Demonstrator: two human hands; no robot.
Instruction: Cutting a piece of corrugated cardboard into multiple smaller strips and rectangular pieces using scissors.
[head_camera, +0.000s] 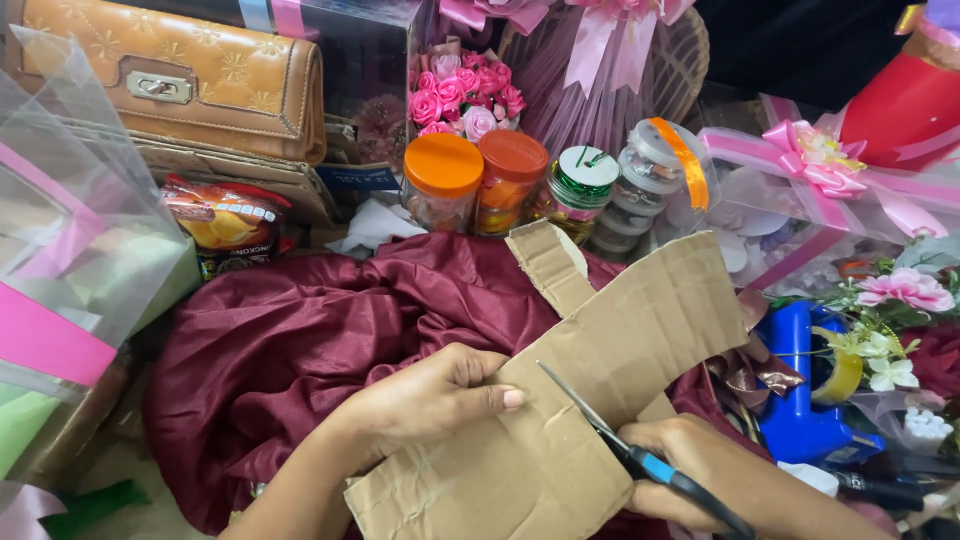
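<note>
A: Over maroon cloth: cardboard mid-cut, left hand clamped on its edge.
B: Right hand closed round scissors, blades partly open. Next likely needs steady sheet, straight feed.

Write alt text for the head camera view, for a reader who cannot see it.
A person's right hand cuts a piece of brown cardboard with scissors while the left hand holds it over dark red cloth. Behind stand jars, pink ribbon bows and a tan purse.
</note>
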